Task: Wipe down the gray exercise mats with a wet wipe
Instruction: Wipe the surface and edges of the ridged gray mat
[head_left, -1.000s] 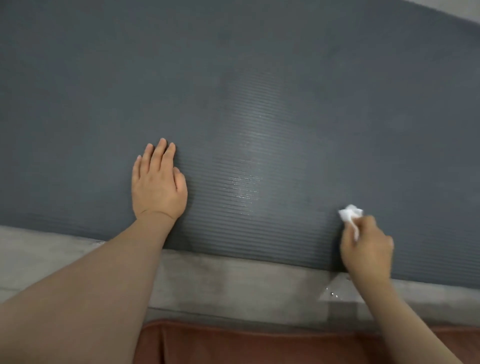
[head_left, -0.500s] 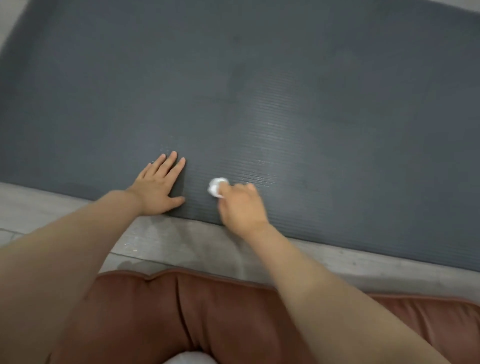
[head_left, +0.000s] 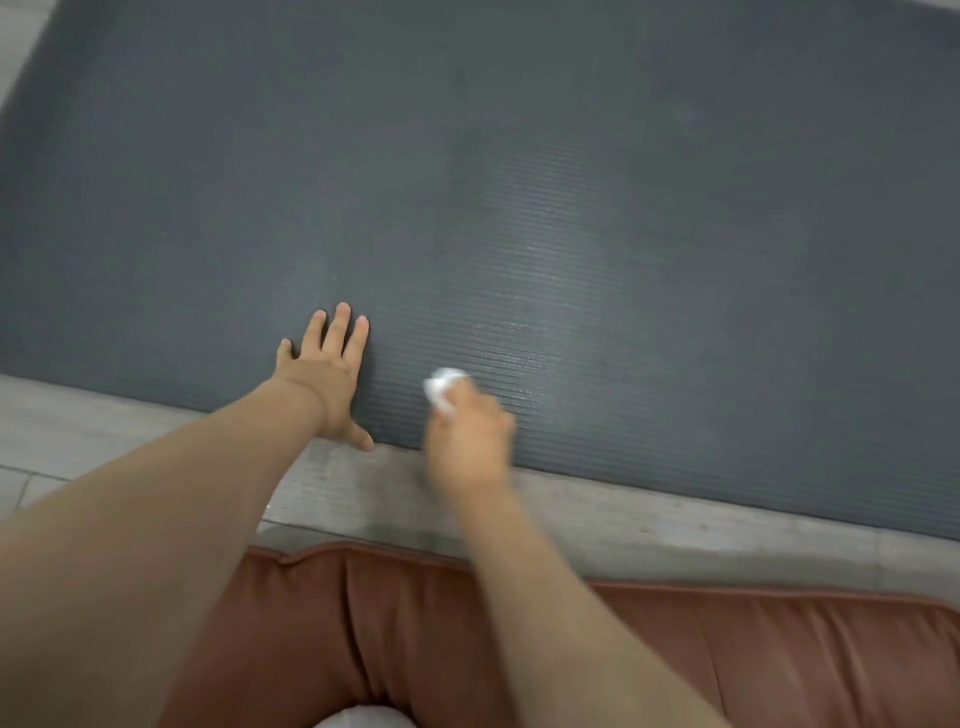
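Observation:
A dark gray ribbed exercise mat (head_left: 571, 182) lies flat on the floor and fills most of the view. My left hand (head_left: 327, 374) rests flat on the mat near its front edge, fingers straight. Just to its right, my right hand (head_left: 470, 436) grips a crumpled white wet wipe (head_left: 441, 387) and holds it against the mat close to the front edge. A faint wet sheen shows on the mat to the right of the wipe.
Light gray floor (head_left: 649, 525) runs along the mat's front edge. A reddish-brown cushion (head_left: 753, 660) lies under me at the bottom of the view. The mat's left end and more floor (head_left: 21, 31) show at the top left.
My right hand with the wipe has swept left along the mat's front edge and now sits next to my left hand. The view has pulled back and shows the cushion.

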